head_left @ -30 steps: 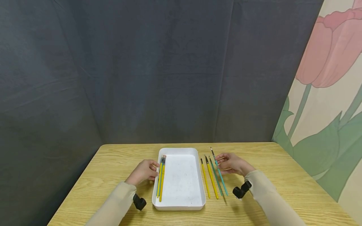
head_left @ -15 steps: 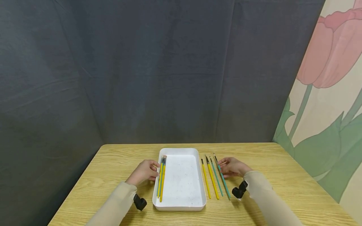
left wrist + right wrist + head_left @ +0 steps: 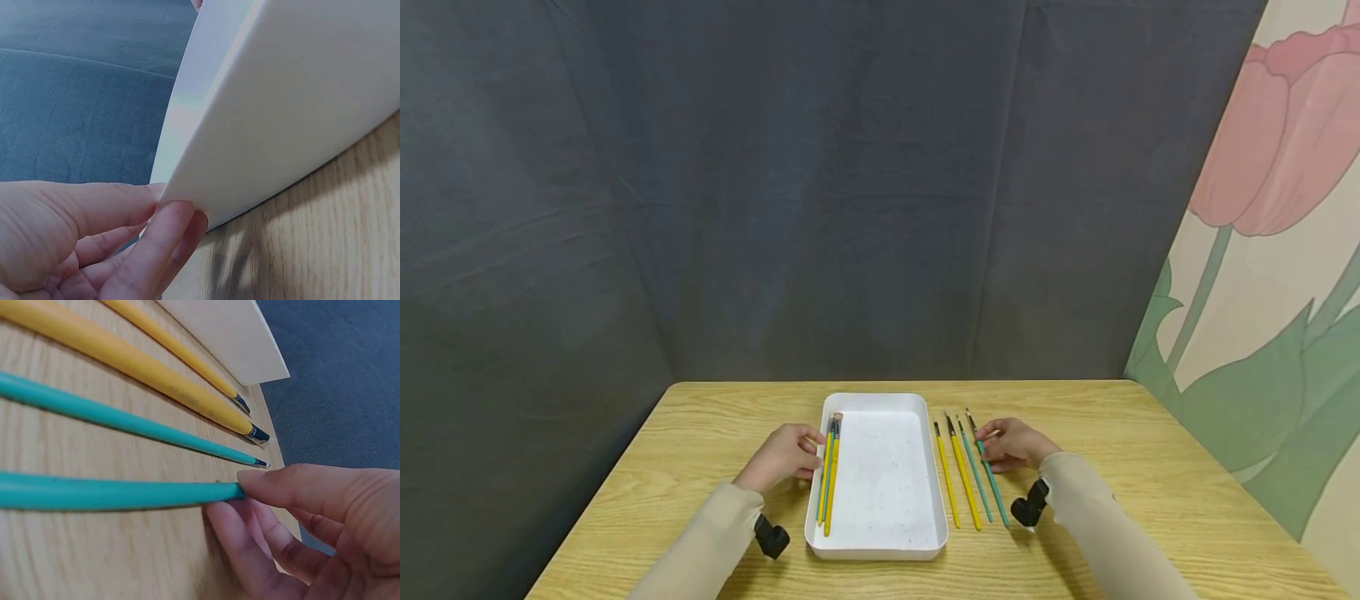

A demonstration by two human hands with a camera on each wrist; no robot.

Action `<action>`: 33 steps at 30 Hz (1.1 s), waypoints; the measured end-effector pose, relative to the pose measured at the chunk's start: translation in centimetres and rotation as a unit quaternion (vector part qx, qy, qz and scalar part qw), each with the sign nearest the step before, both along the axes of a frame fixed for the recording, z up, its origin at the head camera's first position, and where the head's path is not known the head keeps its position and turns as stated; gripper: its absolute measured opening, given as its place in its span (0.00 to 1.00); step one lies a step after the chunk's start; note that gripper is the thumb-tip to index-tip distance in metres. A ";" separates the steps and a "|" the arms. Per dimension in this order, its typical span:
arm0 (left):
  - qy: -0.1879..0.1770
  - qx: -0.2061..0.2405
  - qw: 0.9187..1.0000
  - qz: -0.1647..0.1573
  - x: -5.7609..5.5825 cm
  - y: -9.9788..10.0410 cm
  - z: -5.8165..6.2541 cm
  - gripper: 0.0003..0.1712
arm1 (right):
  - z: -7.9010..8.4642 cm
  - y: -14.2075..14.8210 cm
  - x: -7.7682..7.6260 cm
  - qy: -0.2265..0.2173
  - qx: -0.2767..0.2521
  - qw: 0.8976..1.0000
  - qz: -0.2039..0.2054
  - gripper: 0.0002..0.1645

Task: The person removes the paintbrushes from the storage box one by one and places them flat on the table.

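Right hand (image 3: 1017, 443) pinches outermost teal brush (image 3: 119, 493) | handle runs personward from grip | tray (image 3: 886, 483) leftward, left hand (image 3: 781, 457) pinching it

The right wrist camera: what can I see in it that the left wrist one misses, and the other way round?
Only the right wrist view shows paintbrushes: a thicker teal paintbrush, pinched between the right hand's thumb and fingers, plus a thinner teal paintbrush and two yellow paintbrushes beside it.

Only the left wrist view shows the left hand, pinching the side of the white tray.

Both share that tray, though the right one catches just part of it, as well as the wooden tabletop and dark cloth.
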State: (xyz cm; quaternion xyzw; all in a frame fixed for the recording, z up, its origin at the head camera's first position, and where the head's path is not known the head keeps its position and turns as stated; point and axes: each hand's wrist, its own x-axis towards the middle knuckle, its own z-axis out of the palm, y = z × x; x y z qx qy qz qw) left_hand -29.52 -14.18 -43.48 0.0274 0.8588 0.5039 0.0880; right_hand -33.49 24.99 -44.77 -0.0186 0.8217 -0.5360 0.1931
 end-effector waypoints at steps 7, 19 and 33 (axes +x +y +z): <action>0.003 -0.001 1.000 0.001 0.1 0.1 0.0 0.18 | -0.4 -0.3 0.0 0.011 0.004 1.000 -0.001 0.21; 0.002 0.004 1.000 -0.013 -0.2 -0.2 0.1 0.17 | -0.4 -0.7 -0.1 0.015 0.031 0.999 -0.007 0.20; 0.001 -0.001 1.000 -0.004 -0.2 -0.1 -0.3 0.18 | -0.5 -0.5 0.0 0.012 0.015 1.000 0.000 0.20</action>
